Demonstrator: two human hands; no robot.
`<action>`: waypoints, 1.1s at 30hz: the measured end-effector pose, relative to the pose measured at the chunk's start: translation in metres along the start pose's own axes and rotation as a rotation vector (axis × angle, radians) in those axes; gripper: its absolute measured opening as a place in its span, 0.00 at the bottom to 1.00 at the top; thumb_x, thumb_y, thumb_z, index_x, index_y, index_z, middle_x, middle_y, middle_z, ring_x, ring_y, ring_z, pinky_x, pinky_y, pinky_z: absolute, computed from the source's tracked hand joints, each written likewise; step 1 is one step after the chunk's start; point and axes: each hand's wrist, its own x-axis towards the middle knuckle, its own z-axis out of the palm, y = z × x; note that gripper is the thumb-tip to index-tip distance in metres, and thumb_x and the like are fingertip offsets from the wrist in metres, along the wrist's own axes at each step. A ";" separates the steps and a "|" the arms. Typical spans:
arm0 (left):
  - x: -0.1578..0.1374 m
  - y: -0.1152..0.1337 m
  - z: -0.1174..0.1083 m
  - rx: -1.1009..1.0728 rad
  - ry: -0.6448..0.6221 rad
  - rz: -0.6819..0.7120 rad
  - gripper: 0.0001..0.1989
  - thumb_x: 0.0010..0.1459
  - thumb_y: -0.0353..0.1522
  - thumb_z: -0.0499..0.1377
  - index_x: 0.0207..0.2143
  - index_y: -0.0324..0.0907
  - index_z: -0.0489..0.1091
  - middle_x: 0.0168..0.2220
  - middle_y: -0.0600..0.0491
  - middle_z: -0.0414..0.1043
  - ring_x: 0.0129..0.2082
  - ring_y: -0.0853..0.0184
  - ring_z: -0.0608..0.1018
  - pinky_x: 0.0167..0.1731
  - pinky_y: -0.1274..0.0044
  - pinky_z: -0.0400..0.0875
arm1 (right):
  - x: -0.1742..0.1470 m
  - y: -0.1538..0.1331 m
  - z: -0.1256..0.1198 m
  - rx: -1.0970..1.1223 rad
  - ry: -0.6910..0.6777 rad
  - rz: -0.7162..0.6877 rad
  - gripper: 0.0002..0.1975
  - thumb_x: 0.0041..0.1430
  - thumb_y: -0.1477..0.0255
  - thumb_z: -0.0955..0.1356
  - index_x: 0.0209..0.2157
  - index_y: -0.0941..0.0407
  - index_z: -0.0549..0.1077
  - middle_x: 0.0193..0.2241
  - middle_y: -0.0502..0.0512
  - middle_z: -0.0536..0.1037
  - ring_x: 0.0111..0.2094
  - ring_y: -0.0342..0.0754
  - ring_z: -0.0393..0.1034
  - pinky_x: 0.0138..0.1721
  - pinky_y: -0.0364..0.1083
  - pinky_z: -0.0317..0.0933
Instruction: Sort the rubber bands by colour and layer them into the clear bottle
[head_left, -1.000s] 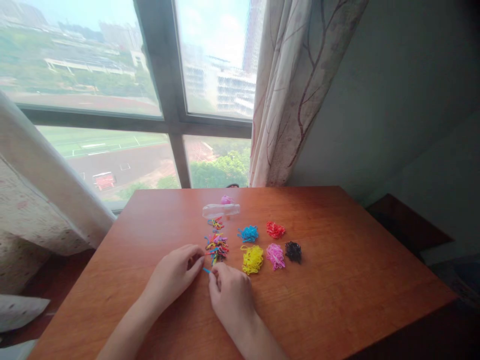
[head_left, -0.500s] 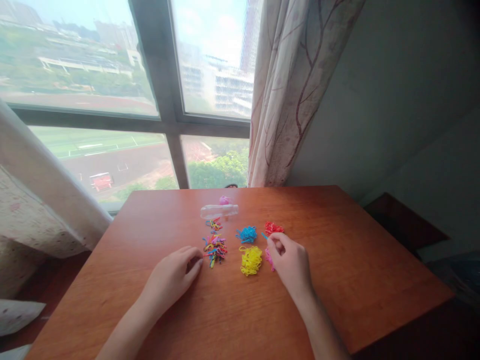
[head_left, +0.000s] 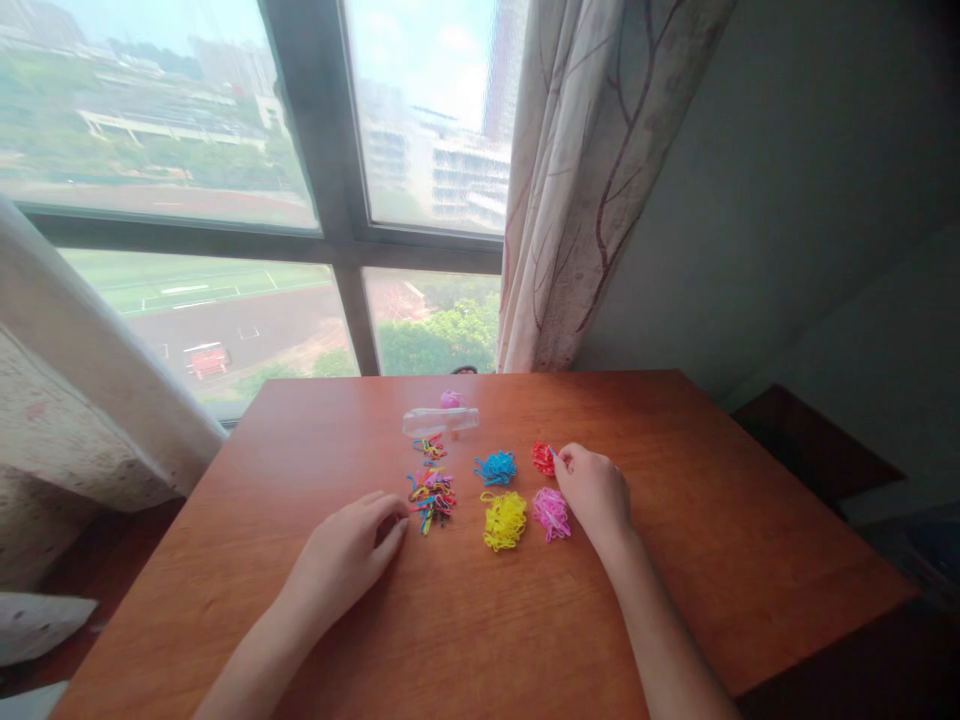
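Observation:
My right hand (head_left: 596, 492) pinches a small blue rubber band (head_left: 553, 454) beside the red rubber bands (head_left: 542, 458), partly covering that pile. Below it lies a pile of pink rubber bands (head_left: 552, 514). To the left are a yellow pile of rubber bands (head_left: 505, 520) and a blue pile of rubber bands (head_left: 496, 468). My left hand (head_left: 356, 545) rests on the table with its fingers curved and a gap at the thumb, holding nothing visible. Its fingertips lie close to a mixed-colour heap of rubber bands (head_left: 433, 497). Just behind is a smaller mixed cluster (head_left: 430, 447).
A clear plastic container (head_left: 440, 421) lies on its side towards the back of the wooden table (head_left: 420, 640). Behind it sits a small pink-purple object (head_left: 451, 398). The window (head_left: 337, 240) and patterned curtain (head_left: 577, 190) stand beyond the table's far edge.
My right hand has shifted right and slightly away from me with the blue band, uncovering the pink pile and now covering part of the red one. My left hand has stayed put.

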 end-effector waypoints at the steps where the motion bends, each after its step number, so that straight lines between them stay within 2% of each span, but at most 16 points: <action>1: 0.000 0.000 0.000 0.000 -0.001 0.001 0.11 0.62 0.35 0.50 0.33 0.45 0.71 0.35 0.53 0.76 0.35 0.63 0.76 0.33 0.76 0.64 | -0.001 -0.001 0.001 -0.006 -0.006 -0.003 0.11 0.65 0.64 0.63 0.35 0.49 0.77 0.31 0.54 0.80 0.31 0.49 0.72 0.26 0.44 0.45; 10: 0.000 -0.003 0.003 -0.006 0.000 0.014 0.11 0.62 0.35 0.50 0.34 0.45 0.71 0.36 0.53 0.76 0.35 0.63 0.76 0.34 0.76 0.64 | 0.000 0.005 -0.004 -0.037 -0.027 -0.009 0.13 0.66 0.65 0.62 0.38 0.48 0.77 0.32 0.54 0.81 0.33 0.50 0.74 0.28 0.43 0.51; 17: 0.000 -0.002 0.002 -0.003 -0.008 0.009 0.11 0.62 0.35 0.50 0.34 0.45 0.71 0.36 0.53 0.76 0.35 0.63 0.76 0.34 0.76 0.64 | 0.010 0.005 -0.006 -0.041 -0.048 -0.089 0.14 0.64 0.67 0.62 0.48 0.46 0.75 0.36 0.54 0.81 0.37 0.51 0.75 0.32 0.43 0.55; 25: 0.000 -0.002 0.002 -0.020 -0.009 0.031 0.10 0.62 0.34 0.50 0.34 0.46 0.71 0.36 0.54 0.75 0.35 0.64 0.76 0.35 0.76 0.64 | 0.021 0.007 0.000 -0.031 -0.087 -0.120 0.12 0.63 0.65 0.63 0.43 0.46 0.77 0.36 0.54 0.82 0.36 0.51 0.75 0.30 0.43 0.54; 33: -0.001 0.000 -0.001 -0.017 -0.014 0.029 0.10 0.62 0.34 0.50 0.34 0.46 0.71 0.36 0.54 0.75 0.35 0.64 0.76 0.34 0.77 0.64 | 0.022 0.008 0.002 0.024 -0.063 -0.109 0.10 0.62 0.67 0.65 0.39 0.49 0.78 0.33 0.54 0.81 0.33 0.50 0.74 0.29 0.43 0.52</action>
